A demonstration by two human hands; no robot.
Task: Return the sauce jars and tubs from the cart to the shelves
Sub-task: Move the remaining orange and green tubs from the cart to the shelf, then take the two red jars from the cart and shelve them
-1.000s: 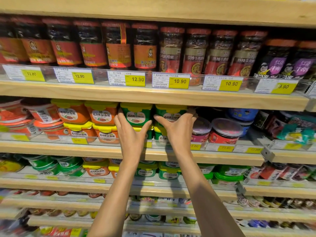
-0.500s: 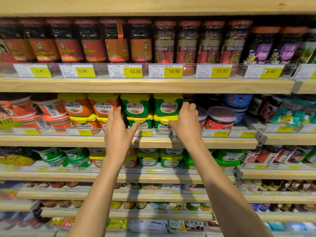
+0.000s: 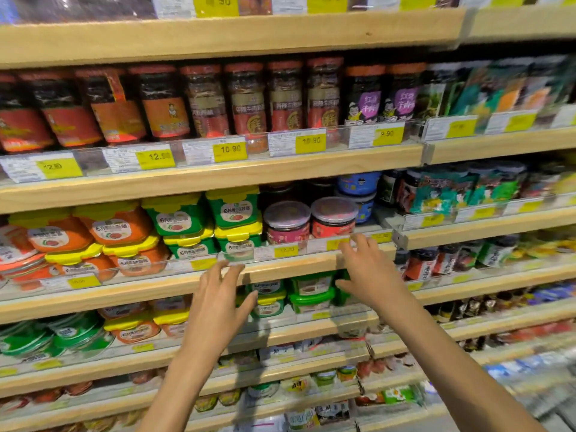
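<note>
Green sauce tubs with yellow lids [image 3: 234, 213] stand stacked two high on the middle shelf [image 3: 280, 263], beside orange tubs [image 3: 115, 226] on their left. Both hands hang empty in front of that shelf's wooden edge, below the tubs. My left hand [image 3: 218, 304] has its fingers spread, fingertips near the shelf lip. My right hand [image 3: 371, 272] is open too, fingertips by the price rail under two round red jars [image 3: 332, 218]. Neither hand touches a tub.
Tall red-lidded sauce jars [image 3: 246, 98] fill the shelf above, behind a clear rail with yellow price tags [image 3: 230, 151]. More green tubs [image 3: 311, 291] sit on the shelf below my hands. Packets and dark bottles [image 3: 452, 260] line the bay to the right.
Both hands have let go of the stacked green tubs and drawn back and down from the shelf. My view has shifted rightward and is closer to the shelves.
</note>
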